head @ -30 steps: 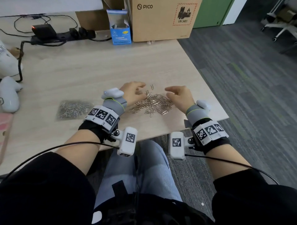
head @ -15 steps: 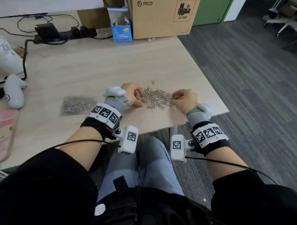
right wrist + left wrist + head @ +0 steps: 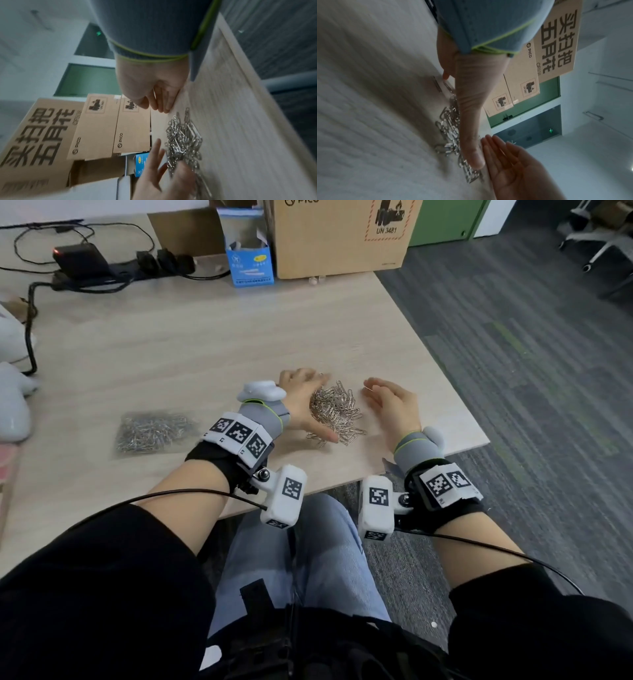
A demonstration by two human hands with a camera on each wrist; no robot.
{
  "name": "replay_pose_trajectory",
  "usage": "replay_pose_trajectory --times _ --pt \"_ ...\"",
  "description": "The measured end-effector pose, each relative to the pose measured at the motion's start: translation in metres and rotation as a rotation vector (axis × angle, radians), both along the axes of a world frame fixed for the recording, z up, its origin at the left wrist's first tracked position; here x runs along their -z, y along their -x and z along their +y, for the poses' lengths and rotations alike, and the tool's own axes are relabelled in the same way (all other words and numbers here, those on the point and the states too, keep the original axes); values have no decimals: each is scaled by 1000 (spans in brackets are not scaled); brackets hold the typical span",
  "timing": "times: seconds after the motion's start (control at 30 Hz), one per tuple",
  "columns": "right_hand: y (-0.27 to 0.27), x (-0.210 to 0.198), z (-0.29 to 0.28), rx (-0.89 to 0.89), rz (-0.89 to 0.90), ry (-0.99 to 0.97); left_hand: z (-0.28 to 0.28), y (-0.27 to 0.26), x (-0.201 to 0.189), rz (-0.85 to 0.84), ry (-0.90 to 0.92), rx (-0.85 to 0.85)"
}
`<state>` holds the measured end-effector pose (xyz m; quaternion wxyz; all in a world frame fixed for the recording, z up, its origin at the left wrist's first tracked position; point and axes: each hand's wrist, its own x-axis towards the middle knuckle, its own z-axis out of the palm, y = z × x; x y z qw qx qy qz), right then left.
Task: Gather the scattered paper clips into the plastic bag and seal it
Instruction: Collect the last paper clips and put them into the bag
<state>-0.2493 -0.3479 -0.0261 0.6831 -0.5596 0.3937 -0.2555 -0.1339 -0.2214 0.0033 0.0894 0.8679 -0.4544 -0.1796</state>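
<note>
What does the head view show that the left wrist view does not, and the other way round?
Only the head view shows the plastic bag of clips lying left of the left hand, the blue box, and the power strip with its cables. Only the left wrist view shows the right hand from the palm side, fingers straight, and the green cabinet door. Both share the paper clip pile between the two open hands on the table, and the cardboard box.
</note>
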Motion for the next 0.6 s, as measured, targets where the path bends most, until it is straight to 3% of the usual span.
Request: replay_pose_trajectory --times 0.07,0.13,0.3,0.6 --pt "-1 -3 4 9 -208 -247 -2 2 7 -27 -14 33" --pt "-2 -5 5 1 -292 -370 -6 2 12 6 73 21" --pt "-7 -6 8 -31 -333 -506 -15 -5 18 126 267 -29" --pt "-11 -7 2 -34 -357 -684 -19 -14 19 171 382 -29"
